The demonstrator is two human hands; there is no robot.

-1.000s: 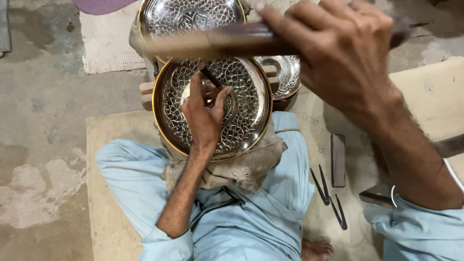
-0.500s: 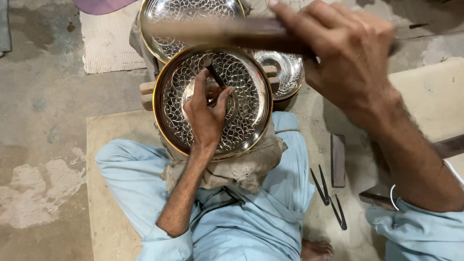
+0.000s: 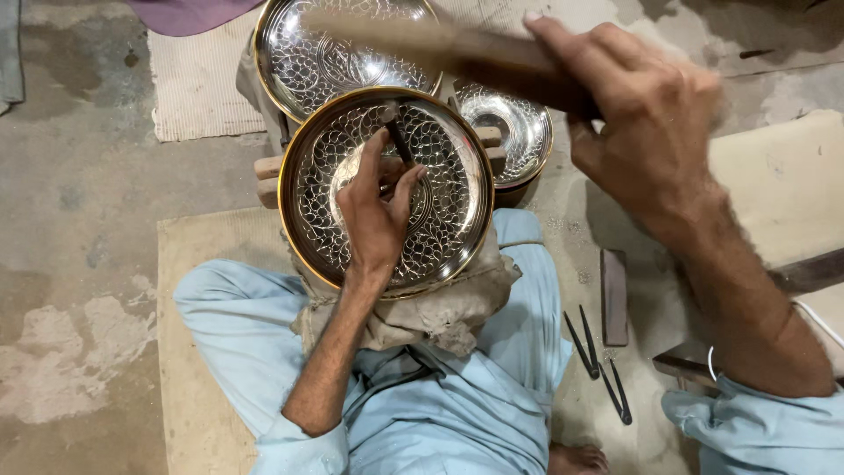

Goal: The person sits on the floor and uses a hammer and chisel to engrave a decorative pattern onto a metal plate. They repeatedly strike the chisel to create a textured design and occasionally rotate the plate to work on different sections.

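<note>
1. Engraved plate (image 3: 457, 220) propped on a cloth pad (image 3: 440, 317) in the lap, over crossed legs.
2. Left hand (image 3: 376, 215) resting on the plate, holding a chisel (image 3: 397, 141) upright against it.
3. Second plate (image 3: 343, 53) behind, a smaller dish (image 3: 510, 127) behind and to the right.
4. Right hand (image 3: 642, 132) raised above the dish, gripping a hammer handle (image 3: 492, 57).
5. Loose tools (image 3: 598, 365) and a flat block (image 3: 614, 297) on the floor to the right.
6. Mat (image 3: 189, 369) underneath, left.
</note>
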